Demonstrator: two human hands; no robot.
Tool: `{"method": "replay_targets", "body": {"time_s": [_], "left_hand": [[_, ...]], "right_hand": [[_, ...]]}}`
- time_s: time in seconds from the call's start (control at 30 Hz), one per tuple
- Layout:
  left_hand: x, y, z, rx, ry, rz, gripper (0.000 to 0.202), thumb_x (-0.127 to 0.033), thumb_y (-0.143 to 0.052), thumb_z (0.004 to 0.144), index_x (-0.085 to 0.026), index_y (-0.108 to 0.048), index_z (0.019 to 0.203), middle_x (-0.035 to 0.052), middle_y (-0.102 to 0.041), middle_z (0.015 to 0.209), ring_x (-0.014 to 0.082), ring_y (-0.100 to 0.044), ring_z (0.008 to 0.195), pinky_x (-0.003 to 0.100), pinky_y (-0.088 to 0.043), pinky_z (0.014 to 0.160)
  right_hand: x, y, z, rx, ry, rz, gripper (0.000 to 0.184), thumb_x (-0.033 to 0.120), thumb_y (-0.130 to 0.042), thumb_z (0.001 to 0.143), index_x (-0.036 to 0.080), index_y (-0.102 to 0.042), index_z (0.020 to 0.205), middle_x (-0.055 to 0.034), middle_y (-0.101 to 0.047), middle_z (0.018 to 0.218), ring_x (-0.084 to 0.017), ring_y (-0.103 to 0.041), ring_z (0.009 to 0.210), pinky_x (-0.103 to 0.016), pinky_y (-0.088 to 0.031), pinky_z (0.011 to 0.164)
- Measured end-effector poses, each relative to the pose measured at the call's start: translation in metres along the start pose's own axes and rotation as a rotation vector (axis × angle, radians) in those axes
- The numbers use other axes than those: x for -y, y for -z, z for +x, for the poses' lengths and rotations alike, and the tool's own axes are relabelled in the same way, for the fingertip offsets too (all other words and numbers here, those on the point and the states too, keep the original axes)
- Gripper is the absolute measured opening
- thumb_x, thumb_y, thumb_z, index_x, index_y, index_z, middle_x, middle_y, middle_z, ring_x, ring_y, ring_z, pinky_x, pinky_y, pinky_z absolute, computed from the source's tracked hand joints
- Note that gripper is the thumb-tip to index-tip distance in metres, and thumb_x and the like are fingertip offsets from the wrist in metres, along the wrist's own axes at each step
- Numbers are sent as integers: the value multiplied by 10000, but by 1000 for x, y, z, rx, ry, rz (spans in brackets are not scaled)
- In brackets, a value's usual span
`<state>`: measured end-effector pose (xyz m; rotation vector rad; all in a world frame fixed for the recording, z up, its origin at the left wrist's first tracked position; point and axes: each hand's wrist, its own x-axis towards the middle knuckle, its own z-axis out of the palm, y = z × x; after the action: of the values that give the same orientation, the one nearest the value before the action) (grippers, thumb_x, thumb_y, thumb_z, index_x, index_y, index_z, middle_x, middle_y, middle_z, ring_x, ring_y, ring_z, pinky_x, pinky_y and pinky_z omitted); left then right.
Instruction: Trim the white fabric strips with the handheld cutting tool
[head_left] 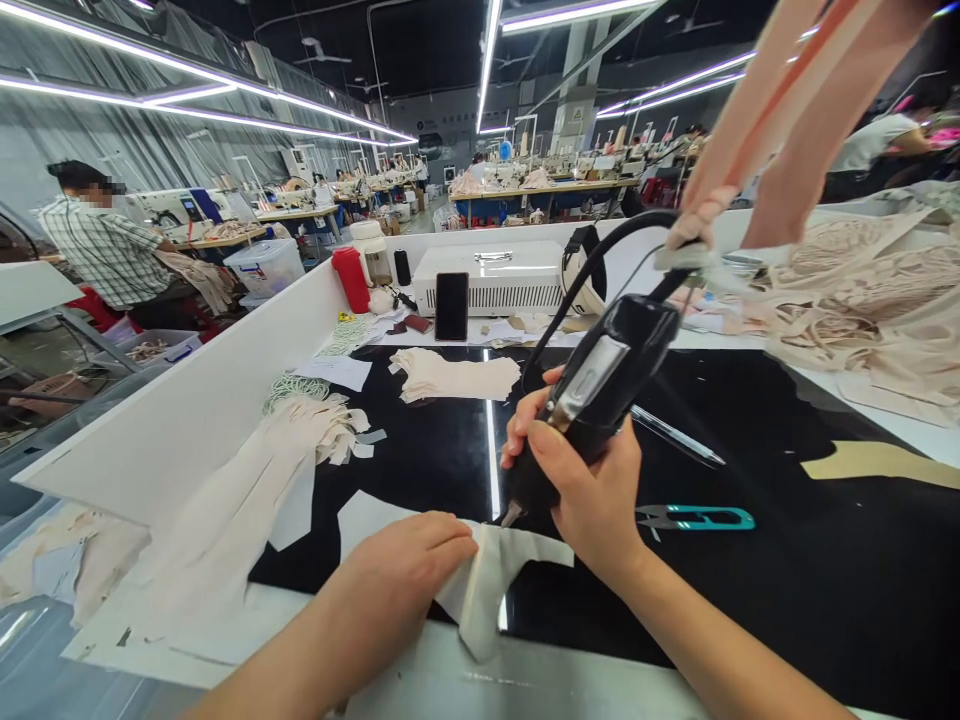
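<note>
While the left hand [405, 565] presses fabric [489, 590], grip unclear, the right [598, 495] clasps a tool [611, 365].

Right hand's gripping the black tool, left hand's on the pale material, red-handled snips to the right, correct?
The snips are teal-handled, not red, in the head view; the right hand does grip the black tool, with the left hand on the pale material.

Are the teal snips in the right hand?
No, the right hand grips a black tool; the snips lie on the tabletop.
</note>
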<state>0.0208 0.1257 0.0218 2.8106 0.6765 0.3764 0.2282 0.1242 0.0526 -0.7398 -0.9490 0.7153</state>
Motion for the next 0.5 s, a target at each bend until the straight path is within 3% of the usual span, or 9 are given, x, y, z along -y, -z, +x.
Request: {"method": "replay_targets", "body": {"time_s": [0.13,0.3,0.5], "left_hand": [[5,-10,-4,41,-2,125,720,153,-415,711,-179,-632,1311,53,-695,1305,202,-667,1198,325,-595,1031],[-10,-14,-2,82,50,340,567,114,-478,795,-121,-626,1290,108,-713,1230,248,-689,1062,361,-624,920],[-18,-9,0,196,109,399,509,93,-497,850,-114,-641,1293,134,-701,1269,267,-704,1027,394,-644,872]], "right_hand": [[14,8,-3,-16,3,34,369,342,-847,853,287,-595,1118,68,-671,776,-140,-621,580,-304,-562,550],[31,21,-22,30,4,53,336,357,-840,890,300,-628,1145,50,-668,786,-144,-624,602,-295,-567,543],[37,29,-36,46,23,72,318,343,-819,916,299,-629,1167,32,-666,803,-152,-632,651,-291,-602,558]]}}
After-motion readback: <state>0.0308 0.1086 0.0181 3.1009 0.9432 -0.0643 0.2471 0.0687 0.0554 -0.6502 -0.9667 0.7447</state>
